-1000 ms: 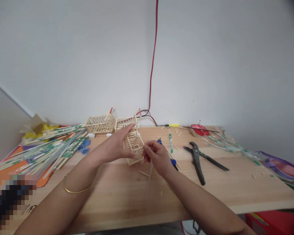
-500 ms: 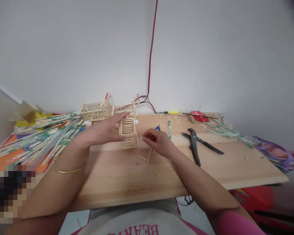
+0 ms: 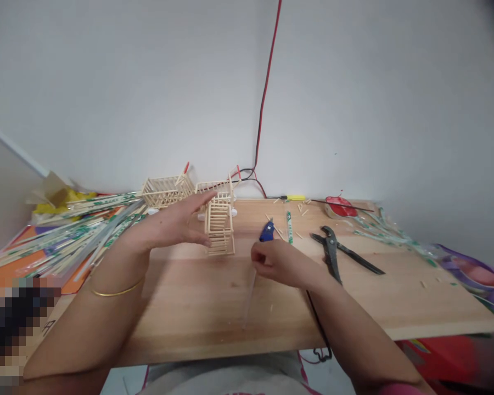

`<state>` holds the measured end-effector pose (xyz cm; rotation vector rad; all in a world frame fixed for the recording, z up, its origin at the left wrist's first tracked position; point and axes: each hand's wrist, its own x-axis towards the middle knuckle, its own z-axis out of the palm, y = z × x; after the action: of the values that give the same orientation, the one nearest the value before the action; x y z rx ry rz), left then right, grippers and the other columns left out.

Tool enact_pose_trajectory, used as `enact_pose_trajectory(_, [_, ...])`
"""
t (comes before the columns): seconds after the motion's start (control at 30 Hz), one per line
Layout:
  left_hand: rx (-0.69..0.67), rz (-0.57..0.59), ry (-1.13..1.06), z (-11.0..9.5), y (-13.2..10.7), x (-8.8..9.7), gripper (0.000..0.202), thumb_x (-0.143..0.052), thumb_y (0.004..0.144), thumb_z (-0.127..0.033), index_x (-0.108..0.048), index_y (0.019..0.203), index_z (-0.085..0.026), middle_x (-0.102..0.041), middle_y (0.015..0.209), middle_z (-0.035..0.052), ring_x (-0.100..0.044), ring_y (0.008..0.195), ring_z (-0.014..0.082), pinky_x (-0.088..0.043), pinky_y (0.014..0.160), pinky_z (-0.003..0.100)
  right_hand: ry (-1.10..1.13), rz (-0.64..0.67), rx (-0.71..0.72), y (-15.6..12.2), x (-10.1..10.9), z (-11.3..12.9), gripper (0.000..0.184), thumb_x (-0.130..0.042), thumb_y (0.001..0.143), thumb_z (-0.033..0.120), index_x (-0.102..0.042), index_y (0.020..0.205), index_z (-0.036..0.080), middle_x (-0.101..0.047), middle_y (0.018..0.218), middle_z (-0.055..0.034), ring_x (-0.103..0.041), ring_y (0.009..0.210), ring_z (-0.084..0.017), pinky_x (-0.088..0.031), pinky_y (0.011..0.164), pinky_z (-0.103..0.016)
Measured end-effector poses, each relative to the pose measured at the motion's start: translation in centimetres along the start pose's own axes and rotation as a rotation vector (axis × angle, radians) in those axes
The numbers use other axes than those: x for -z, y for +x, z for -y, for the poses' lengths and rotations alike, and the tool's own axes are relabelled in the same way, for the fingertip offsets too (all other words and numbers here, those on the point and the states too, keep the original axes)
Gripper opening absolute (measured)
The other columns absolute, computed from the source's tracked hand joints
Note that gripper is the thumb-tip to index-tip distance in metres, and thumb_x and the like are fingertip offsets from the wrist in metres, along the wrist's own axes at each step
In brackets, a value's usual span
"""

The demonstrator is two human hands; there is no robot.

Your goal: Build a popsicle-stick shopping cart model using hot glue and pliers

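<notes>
My left hand [image 3: 175, 222] is around the left side of a small slatted stick frame [image 3: 220, 227], fingers at its far end and thumb by its near end. The frame is built of thin pale wooden sticks. To its right, my right hand [image 3: 280, 262] is closed at the back of a blue glue gun [image 3: 267, 231], its palm and fingers hiding the handle. The gun's nozzle points away from me. A translucent glue stick [image 3: 249, 302] trails toward me from under the hand.
Behind stand more stick structures [image 3: 167, 190] with red tips. Wrapped sticks [image 3: 86, 236] are heaped at left. Black pliers [image 3: 331, 249], a yellow-handled tool [image 3: 295, 197], a red container [image 3: 341, 207] and short stick pieces lie right. A black cord [image 3: 319, 321] passes near my right forearm.
My right hand has moved slightly right and toward me, its fingers curling in by the glue gun, whose blue body now shows more. My left hand stays at the frame. The view has shifted slightly.
</notes>
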<state>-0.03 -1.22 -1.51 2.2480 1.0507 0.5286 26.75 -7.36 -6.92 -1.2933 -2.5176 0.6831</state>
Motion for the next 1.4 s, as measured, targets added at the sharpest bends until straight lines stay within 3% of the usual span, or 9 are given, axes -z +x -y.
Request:
enact_pose_trajectory(0.17, [0.057, -0.018, 0.013, -0.3, -0.2, 0.2, 0.088, -0.074, 0.065, -0.041, -0.033, 0.142, -0.026, -0.040, 0.146, 0.0098, -0.041, 0.131, 0.0296, -0.035, 0.106, 0.043, 0.250, -0.307, 0.078, 0.8, 2.8, 0.6, 0.009, -0.054, 0.073, 0.011, -0.055, 0.071, 0.019, -0.058, 0.067, 0.0027, -0.051, 0.061, -0.010, -0.039, 0.057, -0.020])
enact_pose_trajectory(0.33, [0.086, -0.049, 0.100, -0.6, -0.3, 0.3, 0.071, -0.068, 0.071, -0.043, -0.045, 0.135, -0.022, -0.048, 0.140, 0.0105, -0.048, 0.124, 0.0292, -0.039, 0.102, 0.041, 0.166, -0.433, 0.254, 5.6, 4.4, 1.6, 0.008, -0.055, 0.079, 0.014, -0.062, 0.076, 0.018, -0.062, 0.076, -0.0009, -0.055, 0.072, -0.012, -0.042, 0.069, -0.023])
enact_pose_trajectory(0.53, [0.070, -0.058, 0.210, -0.4, -0.3, 0.5, 0.056, -0.061, 0.075, -0.044, -0.054, 0.125, -0.020, -0.058, 0.129, 0.0103, -0.054, 0.115, 0.0266, -0.041, 0.097, 0.037, -0.058, -0.333, 0.246, 9.7, 4.2, 1.5, 0.008, -0.057, 0.080, 0.013, -0.063, 0.077, 0.016, -0.063, 0.077, -0.0032, -0.054, 0.074, -0.013, -0.038, 0.069, -0.023])
enact_pose_trajectory(0.9, [0.026, -0.111, 0.235, 0.2, -0.3, 0.2, 0.042, -0.049, 0.085, -0.038, -0.058, 0.120, -0.017, -0.061, 0.123, 0.0102, -0.057, 0.110, 0.0249, -0.041, 0.097, 0.038, -0.220, -0.256, 0.218, 11.2, 4.5, 1.9, 0.011, -0.056, 0.082, 0.015, -0.064, 0.074, 0.015, -0.063, 0.075, -0.0035, -0.054, 0.072, -0.014, -0.034, 0.066, -0.023])
enact_pose_trajectory(1.1, [-0.061, -0.234, 0.338, 1.7, 0.5, -0.9, 0.034, -0.042, 0.089, -0.028, -0.062, 0.113, -0.016, -0.065, 0.114, 0.0099, -0.058, 0.106, 0.0225, -0.043, 0.096, 0.037, -0.152, -0.267, 0.243, 11.0, 4.7, 1.6, 0.010, -0.057, 0.083, 0.016, -0.066, 0.079, 0.015, -0.065, 0.078, -0.0039, -0.055, 0.074, -0.014, -0.036, 0.068, -0.023])
enact_pose_trajectory(1.4, [-0.084, -0.331, 0.353, 1.2, 0.9, -1.1, 0.029, -0.043, 0.089, -0.025, -0.066, 0.104, -0.014, -0.068, 0.107, 0.0100, -0.061, 0.100, 0.0222, -0.046, 0.091, 0.037, 0.036, -0.436, 0.128, 8.2, 6.0, -0.1, 0.014, -0.052, 0.085, 0.018, -0.065, 0.080, 0.017, -0.064, 0.079, -0.0019, -0.052, 0.070, -0.011, -0.038, 0.065, -0.022])
